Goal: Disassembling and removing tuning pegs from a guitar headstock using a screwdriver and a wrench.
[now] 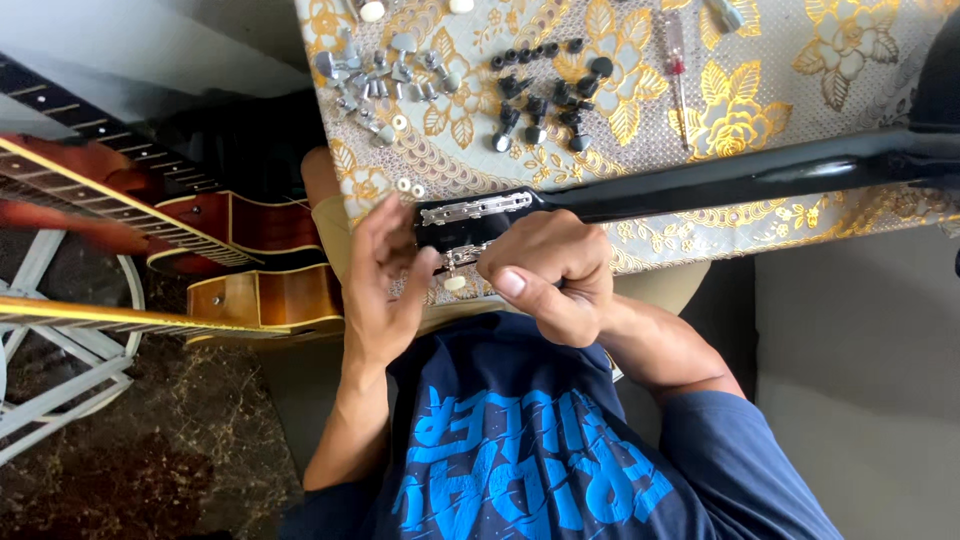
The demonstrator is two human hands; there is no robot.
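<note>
Left hand (385, 285) fingers spread, pinching cream-knobbed tuner strip (458, 262) | right hand (552, 272) fisted around glossy black guitar headstock (470, 215) | loose black tuner pegs (545, 95) at twelve o'clock

Dark speckled stone floor (170, 440), white metal-frame stand (60, 370) at left, plain grey wall (860, 400) right, gold-flowered cloth-covered counter (780, 90).

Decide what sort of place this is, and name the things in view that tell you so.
Probably a guitar repair workshop. A black guitar neck lies across the table, both hands work at its headstock, loose tuning pegs lie on the cloth, and other guitars stand alongside.
</note>
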